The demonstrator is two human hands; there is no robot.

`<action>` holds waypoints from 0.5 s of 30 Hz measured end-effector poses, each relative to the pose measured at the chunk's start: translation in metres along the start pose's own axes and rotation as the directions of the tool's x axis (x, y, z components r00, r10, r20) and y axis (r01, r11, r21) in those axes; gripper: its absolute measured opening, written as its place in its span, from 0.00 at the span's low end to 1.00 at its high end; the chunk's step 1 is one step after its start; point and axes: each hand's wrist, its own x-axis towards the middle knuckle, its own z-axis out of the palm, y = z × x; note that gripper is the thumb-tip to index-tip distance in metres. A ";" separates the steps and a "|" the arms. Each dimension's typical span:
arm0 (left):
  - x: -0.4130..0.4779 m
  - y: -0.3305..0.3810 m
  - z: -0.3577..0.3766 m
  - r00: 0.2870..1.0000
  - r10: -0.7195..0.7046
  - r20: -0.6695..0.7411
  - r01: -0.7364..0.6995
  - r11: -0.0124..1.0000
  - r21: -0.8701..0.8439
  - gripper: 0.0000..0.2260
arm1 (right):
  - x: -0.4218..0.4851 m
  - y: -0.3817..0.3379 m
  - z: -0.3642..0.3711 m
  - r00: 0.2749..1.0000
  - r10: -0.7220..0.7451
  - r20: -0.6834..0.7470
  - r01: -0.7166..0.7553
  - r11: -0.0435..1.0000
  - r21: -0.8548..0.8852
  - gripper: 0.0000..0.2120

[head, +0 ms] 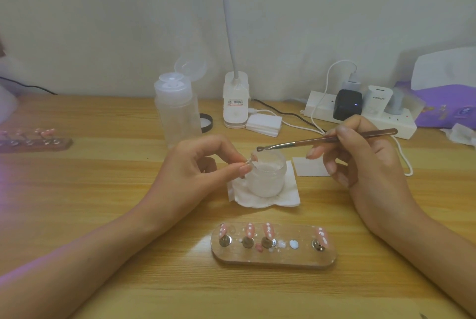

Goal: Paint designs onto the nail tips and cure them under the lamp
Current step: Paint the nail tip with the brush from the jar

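Pink nail tips (268,231) with white dots, tan wooden holder (273,259). Pale yellow bench (103,164) with streaky wood grain. Reddish-brown brush (360,136) with silver ferrule, dark tip. Frosted white jar (268,177), white tissue (288,197). White power strip (386,123), black charger (346,107) — purple printed box (443,105).

one head-worn view, looking forward and down over your desk.

the camera sits above your own forearms, which come in from the two bottom corners. it faces the wall (103,22) behind the wooden table (103,190) and tilts down, so the table fills the lower part of the frame. it is close: your left hand (198,164) and right hand (365,161) fall near the middle, and the nail stand (273,259) lies just below them, nearest you. the wide angle reaches from a second stand (36,142) at the left edge to a purple box (443,102) at the right.
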 end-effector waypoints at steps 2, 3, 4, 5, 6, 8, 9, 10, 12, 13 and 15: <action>0.000 0.001 0.001 1.000 -0.004 -0.003 0.004 1.000 -0.020 0.05 | 0.000 0.000 0.001 1.000 0.007 0.031 -0.007 1.000 -0.005 0.10; 0.001 0.001 0.001 1.000 -0.002 -0.005 0.002 1.000 -0.021 0.05 | -0.001 0.000 0.002 0.999 0.020 0.033 -0.019 1.000 -0.023 0.09; 0.001 0.002 0.001 1.000 0.001 -0.005 -0.001 1.000 -0.019 0.05 | -0.001 0.000 0.002 0.999 0.032 0.024 -0.031 0.999 -0.039 0.09; 0.001 0.002 0.001 1.000 0.006 -0.005 -0.006 1.000 -0.017 0.05 | -0.001 0.000 0.001 0.999 0.040 0.007 -0.040 0.998 -0.048 0.09; 0.001 0.002 0.001 1.000 0.009 -0.005 -0.009 1.000 -0.016 0.05 | 0.000 0.000 0.000 0.999 0.043 -0.009 -0.043 0.998 -0.047 0.09; 0.000 0.001 0.001 1.000 0.016 -0.005 -0.016 1.000 -0.011 0.05 | -0.001 -0.001 0.000 0.999 0.029 -0.019 -0.030 0.999 -0.024 0.09; 0.000 0.001 0.001 1.000 0.022 -0.006 -0.022 1.000 -0.006 0.05 | -0.001 -0.001 0.001 1.000 0.020 -0.010 -0.020 1.000 -0.012 0.09; 0.000 0.001 0.001 1.000 0.027 -0.005 -0.027 1.000 -0.003 0.06 | -0.001 -0.002 0.001 1.000 0.015 0.004 -0.015 1.000 -0.011 0.10; 0.000 0.000 0.001 0.999 0.037 -0.001 -0.037 0.999 0.006 0.06 | -0.002 -0.002 0.002 1.000 0.025 0.018 -0.025 0.999 -0.043 0.11; 0.000 0.000 0.001 0.999 0.043 0.002 -0.043 0.999 0.012 0.06 | -0.002 -0.001 0.002 0.999 0.037 0.009 -0.037 0.997 -0.063 0.11; 0.000 -0.001 0.001 0.999 0.045 0.005 -0.045 0.999 0.018 0.06 | -0.001 0.000 0.001 0.998 0.061 -0.029 -0.063 0.995 -0.077 0.11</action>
